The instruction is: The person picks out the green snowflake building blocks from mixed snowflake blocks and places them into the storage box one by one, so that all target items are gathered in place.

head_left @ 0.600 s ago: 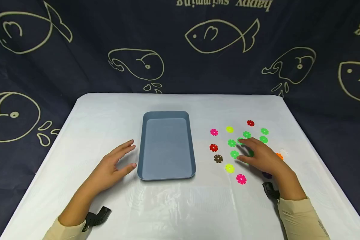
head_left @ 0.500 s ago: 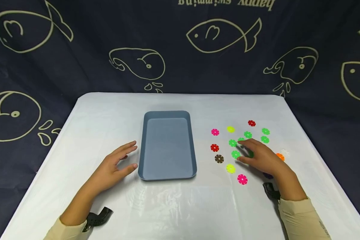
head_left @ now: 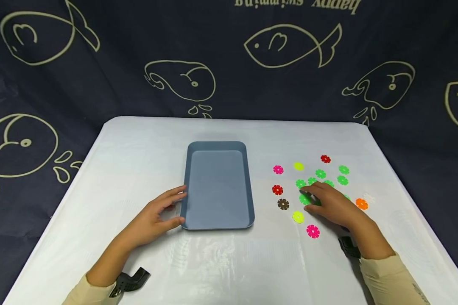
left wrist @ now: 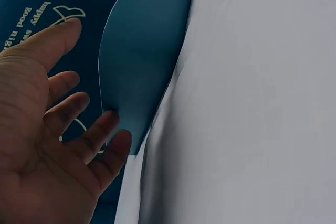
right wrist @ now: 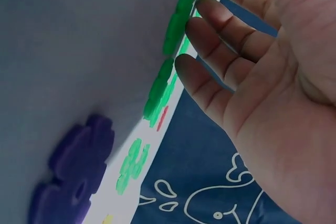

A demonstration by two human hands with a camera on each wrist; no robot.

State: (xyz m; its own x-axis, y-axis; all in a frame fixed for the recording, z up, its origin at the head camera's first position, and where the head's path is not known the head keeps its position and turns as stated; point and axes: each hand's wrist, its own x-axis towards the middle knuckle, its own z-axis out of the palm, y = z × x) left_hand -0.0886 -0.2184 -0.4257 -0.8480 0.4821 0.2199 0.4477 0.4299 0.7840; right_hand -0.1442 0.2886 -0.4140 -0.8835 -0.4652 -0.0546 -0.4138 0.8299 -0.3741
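A shallow blue-grey tray [head_left: 217, 190] lies on the white table, left of several flat notched plastic discs. My left hand [head_left: 152, 220] is at the tray's left side, thumb and fingers spread, fingertips at the rim; in the left wrist view the fingers [left wrist: 107, 124] appear against the tray wall. Over the cluster of green discs [head_left: 304, 199] is my right hand [head_left: 333, 207], its fingers loosely bent. The right wrist view shows nothing in its palm, with fingertips [right wrist: 189, 69] close to the green discs [right wrist: 159, 90]. Whether they touch is unclear. A purple disc [right wrist: 89, 153] lies nearer the wrist.
Around the green ones lie a brown disc [head_left: 283, 204], an orange disc [head_left: 361, 204], a pale disc [head_left: 370, 199], and several red, pink and yellow discs. A dark cloth [head_left: 229, 93] with fish drawings hangs behind the table [head_left: 149, 144].
My left hand has moved right, up to the tray's edge. My right hand has shifted slightly left and nearer to me over the green discs, thumb and fingers a little closer. The head view has shifted slightly.
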